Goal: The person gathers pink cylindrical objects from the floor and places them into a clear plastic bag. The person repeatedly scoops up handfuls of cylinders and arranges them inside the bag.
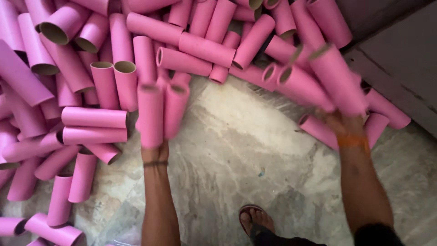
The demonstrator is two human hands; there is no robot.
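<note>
Pink cardboard tubes (207,49) lie in a big heap on a concrete floor. My left hand (154,148) grips two pink tubes (159,114) held side by side, pointing away from me; the hand itself is mostly hidden behind them. My right hand (341,123) holds a bundle of pink tubes (327,82), blurred by motion, over the right side of the heap. A dark band sits on my left wrist and an orange band on my right wrist.
The heap (68,68) fills the far and left sides, with more tubes (59,200) scattered near left. Bare grey concrete floor (236,150) lies between my arms. My foot in a sandal (255,221) is at the bottom. A grey wall edge (396,64) runs at right.
</note>
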